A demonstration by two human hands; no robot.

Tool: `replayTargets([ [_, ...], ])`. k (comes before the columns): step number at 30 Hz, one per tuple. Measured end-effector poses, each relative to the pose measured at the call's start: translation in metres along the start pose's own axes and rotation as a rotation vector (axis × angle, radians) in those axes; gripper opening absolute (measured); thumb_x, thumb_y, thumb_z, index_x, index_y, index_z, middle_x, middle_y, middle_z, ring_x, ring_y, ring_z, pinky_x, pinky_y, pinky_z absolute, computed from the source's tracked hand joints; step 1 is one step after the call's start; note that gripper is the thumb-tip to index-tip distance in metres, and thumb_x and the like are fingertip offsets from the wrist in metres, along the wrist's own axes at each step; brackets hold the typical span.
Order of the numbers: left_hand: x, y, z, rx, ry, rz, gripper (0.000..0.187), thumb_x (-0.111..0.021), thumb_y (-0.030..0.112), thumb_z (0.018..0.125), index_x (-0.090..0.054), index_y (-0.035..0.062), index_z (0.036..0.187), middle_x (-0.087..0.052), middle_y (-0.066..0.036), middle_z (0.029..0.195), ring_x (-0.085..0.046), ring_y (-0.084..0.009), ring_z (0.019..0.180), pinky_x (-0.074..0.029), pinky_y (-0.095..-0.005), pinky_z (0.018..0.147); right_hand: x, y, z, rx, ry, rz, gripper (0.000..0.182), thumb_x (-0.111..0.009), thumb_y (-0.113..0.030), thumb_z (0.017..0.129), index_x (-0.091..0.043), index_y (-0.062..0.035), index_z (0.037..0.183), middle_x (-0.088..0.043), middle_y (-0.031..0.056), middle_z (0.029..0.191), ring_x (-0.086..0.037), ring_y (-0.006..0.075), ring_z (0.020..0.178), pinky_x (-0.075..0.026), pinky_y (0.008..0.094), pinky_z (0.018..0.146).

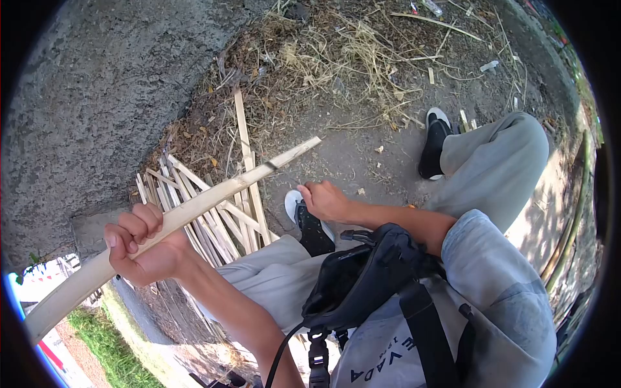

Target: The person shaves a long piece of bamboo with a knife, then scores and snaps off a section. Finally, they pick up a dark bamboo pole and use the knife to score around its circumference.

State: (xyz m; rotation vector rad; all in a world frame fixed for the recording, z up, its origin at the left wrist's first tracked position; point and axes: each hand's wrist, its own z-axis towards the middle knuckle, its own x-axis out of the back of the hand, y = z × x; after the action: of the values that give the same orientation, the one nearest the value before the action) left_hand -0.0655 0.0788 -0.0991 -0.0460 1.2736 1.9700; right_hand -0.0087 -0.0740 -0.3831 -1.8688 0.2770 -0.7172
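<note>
My left hand is closed around a long, pale split bamboo strip, which crosses the left half of the view at a slant. One end runs out toward the lower left; the narrower end points up and right, with a dark band near it. My right hand is held apart from the strip, below its narrow end, with the fingers curled in. Whatever lies inside those fingers is hidden. Beneath the strip, a heap of thin pale strips lies on the ground by my shoe.
A rough grey concrete block stands at the upper left. Dry shavings and scraps litter the soil ahead. My other shoe rests to the right. Long greenish poles lie along the right edge. A black bag hangs at my chest.
</note>
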Motion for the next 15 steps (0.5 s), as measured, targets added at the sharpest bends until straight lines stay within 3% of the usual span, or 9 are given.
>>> replayTargets([
  [2, 0.011, 0.002, 0.005, -0.012, 0.038, 0.003, 0.034, -0.049, 0.019, 0.08, -0.023, 0.017, 0.059, -0.018, 0.002, 0.05, -0.014, -0.009, 0.044, -0.013, -0.0261, 0.045, 0.01, 0.015, 0.009, -0.082, 0.031, -0.154, 0.056, -0.036, -0.036, 0.098, -0.063, 0.0058, 0.073, -0.057, 0.0331, 0.065, -0.061, 0.049, 0.073, -0.049, 0.0554, 0.069],
  [5, 0.019, 0.002, 0.005, -0.018, 0.136, 0.043, 0.033, -0.049, 0.019, 0.08, -0.023, 0.0169, 0.059, -0.018, 0.002, 0.05, -0.014, -0.009, 0.044, -0.013, -0.0262, 0.045, 0.034, -0.042, 0.001, -0.055, -0.099, -0.038, 0.054, -0.037, -0.034, 0.098, -0.063, 0.0081, 0.077, -0.057, 0.0333, 0.065, -0.061, 0.0498, 0.072, -0.049, 0.0557, 0.07],
  [10, 0.015, 0.003, 0.001, -0.008, 0.063, 0.019, 0.033, -0.05, 0.019, 0.079, -0.023, 0.0171, 0.059, -0.017, 0.002, 0.05, -0.015, -0.0088, 0.043, -0.013, -0.026, 0.044, 0.035, -0.098, -0.02, 0.197, -0.056, -0.004, 0.053, -0.037, -0.034, 0.098, -0.062, 0.0081, 0.077, -0.057, 0.0321, 0.064, -0.059, 0.0511, 0.07, -0.048, 0.0546, 0.071],
  [13, 0.006, 0.003, -0.004, -0.022, 0.077, 0.025, 0.033, -0.05, 0.019, 0.079, -0.023, 0.0172, 0.059, -0.017, 0.002, 0.05, -0.015, -0.0088, 0.043, -0.013, -0.0258, 0.044, 0.013, -0.031, 0.001, -0.051, 0.018, -0.067, 0.054, -0.037, -0.035, 0.098, -0.062, 0.0077, 0.077, -0.058, 0.0318, 0.065, -0.06, 0.0509, 0.07, -0.048, 0.0545, 0.071],
  [15, 0.006, 0.003, -0.004, -0.04, 0.045, 0.011, 0.033, -0.05, 0.019, 0.079, -0.023, 0.0172, 0.059, -0.017, 0.002, 0.05, -0.014, -0.0089, 0.043, -0.013, -0.0259, 0.044, 0.02, -0.004, 0.012, -0.053, -0.021, -0.113, 0.054, -0.037, -0.035, 0.098, -0.062, 0.0073, 0.077, -0.058, 0.0314, 0.066, -0.06, 0.0505, 0.071, -0.048, 0.0542, 0.071],
])
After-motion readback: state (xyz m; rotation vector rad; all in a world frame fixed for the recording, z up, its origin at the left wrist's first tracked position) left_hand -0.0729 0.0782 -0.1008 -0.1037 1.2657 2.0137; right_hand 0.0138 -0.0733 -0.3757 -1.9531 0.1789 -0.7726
